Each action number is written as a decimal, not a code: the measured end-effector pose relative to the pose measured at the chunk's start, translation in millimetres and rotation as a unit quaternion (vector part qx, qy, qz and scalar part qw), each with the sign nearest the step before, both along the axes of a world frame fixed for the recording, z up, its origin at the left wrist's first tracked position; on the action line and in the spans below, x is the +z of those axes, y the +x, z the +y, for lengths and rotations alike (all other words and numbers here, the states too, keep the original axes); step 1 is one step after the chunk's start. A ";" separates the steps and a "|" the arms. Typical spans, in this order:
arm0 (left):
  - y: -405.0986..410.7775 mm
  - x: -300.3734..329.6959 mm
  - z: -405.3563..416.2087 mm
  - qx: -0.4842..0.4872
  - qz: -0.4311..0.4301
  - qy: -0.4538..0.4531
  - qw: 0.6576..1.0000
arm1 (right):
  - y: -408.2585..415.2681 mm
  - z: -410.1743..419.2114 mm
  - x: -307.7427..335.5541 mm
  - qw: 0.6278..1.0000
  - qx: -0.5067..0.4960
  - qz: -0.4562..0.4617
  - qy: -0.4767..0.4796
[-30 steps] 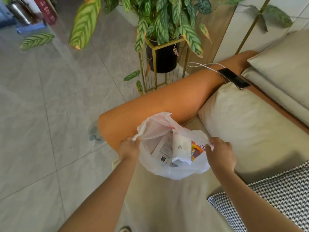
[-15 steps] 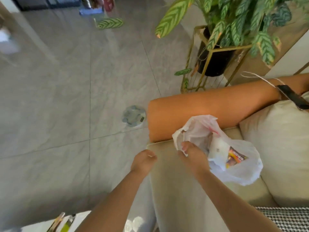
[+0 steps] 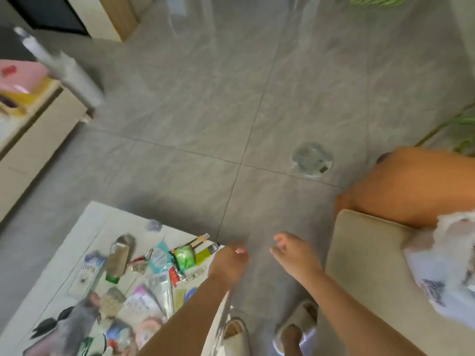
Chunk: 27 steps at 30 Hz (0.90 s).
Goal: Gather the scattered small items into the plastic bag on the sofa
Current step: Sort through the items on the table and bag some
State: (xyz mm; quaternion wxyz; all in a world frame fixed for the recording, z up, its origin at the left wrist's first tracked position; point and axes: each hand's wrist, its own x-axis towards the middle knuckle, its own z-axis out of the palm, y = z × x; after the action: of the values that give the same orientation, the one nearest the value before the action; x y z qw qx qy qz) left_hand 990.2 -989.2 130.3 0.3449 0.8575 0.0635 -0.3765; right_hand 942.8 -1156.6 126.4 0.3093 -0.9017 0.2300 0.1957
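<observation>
The white plastic bag (image 3: 442, 265) lies on the beige sofa seat (image 3: 367, 253) at the right edge, with packets inside. Several small items cover a low white table (image 3: 84, 227) at lower left: a green packet (image 3: 183, 256), a brown pouch (image 3: 119, 255), a yellow-green strip (image 3: 204, 254) and printed sachets (image 3: 144, 304). My left hand (image 3: 227, 262) hangs over the table's near corner with loosely curled fingers and holds nothing. My right hand (image 3: 295, 255) is over the floor between table and sofa, fingers relaxed and empty. The view is blurred.
Grey tiled floor (image 3: 218, 111) fills the middle. A round clear disc (image 3: 312, 159) lies on it near the orange sofa arm (image 3: 411, 183). A cream cabinet (image 3: 33, 129) stands at the left. My slippered feet (image 3: 293, 327) are at the bottom. Plant leaves (image 3: 460, 129) are at right.
My head turned left from the sofa toward the table. My right hand let go of the bag and both hands swung away from it toward the table.
</observation>
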 end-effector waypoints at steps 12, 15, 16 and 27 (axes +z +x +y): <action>-11.0 -50.2 154.3 0.199 0.053 0.043 0.978 | 59.8 140.4 -54.0 0.978 0.205 0.025 0.020; -9.2 -71.9 169.8 0.219 0.060 0.067 0.972 | 74.9 151.2 -84.3 0.966 0.258 0.035 0.000; -6.3 -81.7 173.3 0.226 0.056 0.076 0.970 | 80.8 153.3 -97.4 0.961 0.274 0.036 -0.012; 50.6 -216.3 158.6 0.280 -0.014 0.143 0.949 | 117.7 164.3 -240.8 0.931 0.357 -0.035 -0.069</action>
State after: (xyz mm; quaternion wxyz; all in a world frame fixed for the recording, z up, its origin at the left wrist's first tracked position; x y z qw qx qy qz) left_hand 1040.8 -830.6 -86.0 0.3113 0.8507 0.3493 -0.2397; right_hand 1060.6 -992.4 -114.3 0.1636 -0.9498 -0.1049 0.2452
